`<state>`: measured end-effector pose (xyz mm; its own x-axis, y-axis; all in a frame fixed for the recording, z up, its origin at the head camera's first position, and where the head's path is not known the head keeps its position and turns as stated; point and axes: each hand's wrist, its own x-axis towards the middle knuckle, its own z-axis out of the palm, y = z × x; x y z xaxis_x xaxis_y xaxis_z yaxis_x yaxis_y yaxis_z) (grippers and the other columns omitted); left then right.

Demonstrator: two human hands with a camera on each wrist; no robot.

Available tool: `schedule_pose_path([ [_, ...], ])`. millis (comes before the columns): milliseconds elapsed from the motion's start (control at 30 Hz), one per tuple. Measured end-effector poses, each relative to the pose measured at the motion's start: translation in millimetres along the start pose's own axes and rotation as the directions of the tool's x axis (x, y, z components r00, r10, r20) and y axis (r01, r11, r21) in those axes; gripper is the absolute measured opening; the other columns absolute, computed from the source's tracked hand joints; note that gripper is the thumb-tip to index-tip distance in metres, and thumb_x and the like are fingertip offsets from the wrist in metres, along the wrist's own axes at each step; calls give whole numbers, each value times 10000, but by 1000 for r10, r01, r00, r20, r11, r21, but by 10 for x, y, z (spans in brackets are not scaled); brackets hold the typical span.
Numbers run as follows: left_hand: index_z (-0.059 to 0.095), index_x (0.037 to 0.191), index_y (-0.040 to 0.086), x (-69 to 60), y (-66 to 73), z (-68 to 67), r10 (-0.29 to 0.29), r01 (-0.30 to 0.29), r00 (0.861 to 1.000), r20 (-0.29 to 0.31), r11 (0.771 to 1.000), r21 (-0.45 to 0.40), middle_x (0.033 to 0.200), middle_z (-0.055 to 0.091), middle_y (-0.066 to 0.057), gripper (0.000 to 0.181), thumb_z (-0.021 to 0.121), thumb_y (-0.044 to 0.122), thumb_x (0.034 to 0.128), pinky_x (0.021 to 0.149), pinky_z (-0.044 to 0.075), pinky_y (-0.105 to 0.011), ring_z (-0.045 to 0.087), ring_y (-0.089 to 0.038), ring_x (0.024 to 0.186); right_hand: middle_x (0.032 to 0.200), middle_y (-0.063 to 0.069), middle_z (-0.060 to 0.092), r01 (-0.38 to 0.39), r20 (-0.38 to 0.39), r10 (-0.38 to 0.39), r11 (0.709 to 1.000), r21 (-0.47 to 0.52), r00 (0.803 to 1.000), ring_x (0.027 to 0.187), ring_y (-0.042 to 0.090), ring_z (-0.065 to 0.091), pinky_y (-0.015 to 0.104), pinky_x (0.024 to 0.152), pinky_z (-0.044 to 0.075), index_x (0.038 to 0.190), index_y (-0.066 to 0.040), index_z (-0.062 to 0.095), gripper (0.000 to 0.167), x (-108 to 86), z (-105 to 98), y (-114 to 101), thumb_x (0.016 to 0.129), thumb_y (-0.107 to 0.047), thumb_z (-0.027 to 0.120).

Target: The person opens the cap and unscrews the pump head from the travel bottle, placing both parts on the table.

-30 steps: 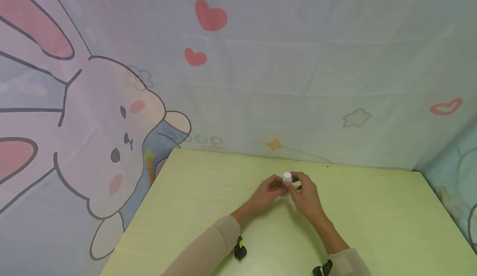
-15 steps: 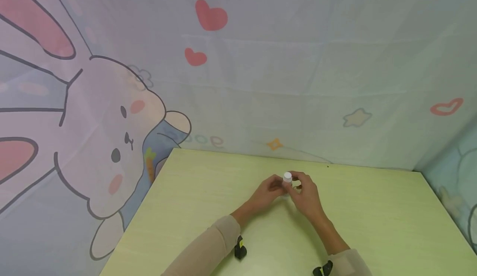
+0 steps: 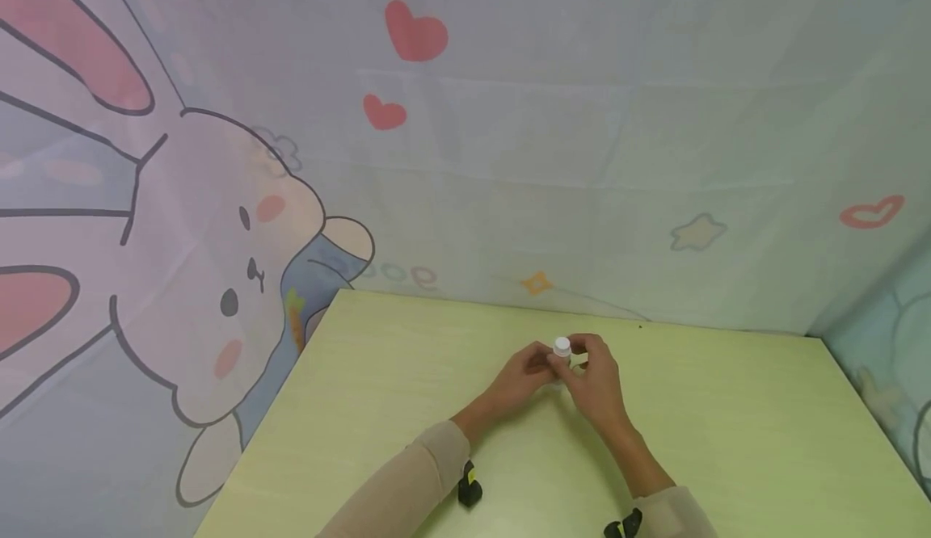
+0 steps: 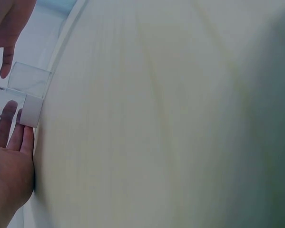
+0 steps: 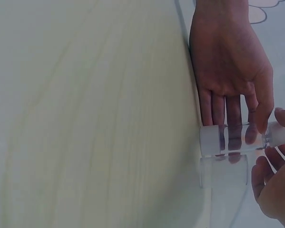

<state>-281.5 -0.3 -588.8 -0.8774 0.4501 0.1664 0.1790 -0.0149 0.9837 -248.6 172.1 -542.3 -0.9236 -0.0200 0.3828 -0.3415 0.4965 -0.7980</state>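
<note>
A small clear bottle with a white cap stands upright between my hands on the table; a white band surrounds its base. My left hand holds the bottle from the left, its fingers behind the clear body in the right wrist view. From the other side, my right hand grips the upper end, thumb and fingers at the cap and neck. Right beside the bottle stands a clear cylindrical piece, also seen in the right wrist view; its exact kind cannot be told.
The pale yellow-green table meets a printed cloth backdrop along its far edge. A large rabbit is drawn on the cloth at left. Black wrist cameras sit at both sleeves.
My right wrist has shifted slightly left while its fingers stay at the bottle's upper end. The left hand and the bottle keep nearly the same place.
</note>
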Motion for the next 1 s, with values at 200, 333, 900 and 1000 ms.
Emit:
schedule_pose_path([
  [200, 615, 1271, 17, 12, -7, 5, 8, -8, 1000, -6, 1000, -19, 1349, 688, -138, 219, 646, 86, 1066, 1052, 548, -321, 668, -238, 1263, 1172, 165, 652, -22, -18, 22, 1000, -3, 1000, 1101, 320, 602, 474, 884, 537, 1229, 19, 614, 405, 4, 14, 13, 953, -184, 831],
  [333, 614, 1272, 6, 8, -18, 11, 13, -13, 1000, -3, 999, -33, 1354, 686, -148, 224, 648, 74, 1062, 1048, 552, -325, 671, -243, 1260, 1145, 156, 659, -28, -30, 28, 999, -15, 999, 1077, 314, 608, 456, 872, 539, 1204, 11, 627, 376, 1, 28, 19, 948, -171, 835],
  [900, 614, 1271, 35, 13, -2, 7, -1, 1, 1000, -6, 1000, -5, 1359, 687, -114, 224, 651, 129, 1071, 1062, 541, -324, 667, -233, 1267, 1149, 137, 630, 33, 31, -32, 999, -31, 999, 1066, 305, 615, 474, 881, 559, 1209, 23, 677, 329, 22, -43, 8, 971, -164, 807],
  [1000, 617, 1268, 45, 19, -24, 6, -2, 2, 1000, -5, 1000, -2, 1359, 688, -96, 218, 654, 134, 1072, 1063, 540, -318, 666, -214, 1268, 1139, 144, 634, 51, 26, -50, 998, -40, 998, 1061, 318, 623, 477, 869, 566, 1203, 31, 680, 322, 21, -42, 5, 970, -151, 806],
])
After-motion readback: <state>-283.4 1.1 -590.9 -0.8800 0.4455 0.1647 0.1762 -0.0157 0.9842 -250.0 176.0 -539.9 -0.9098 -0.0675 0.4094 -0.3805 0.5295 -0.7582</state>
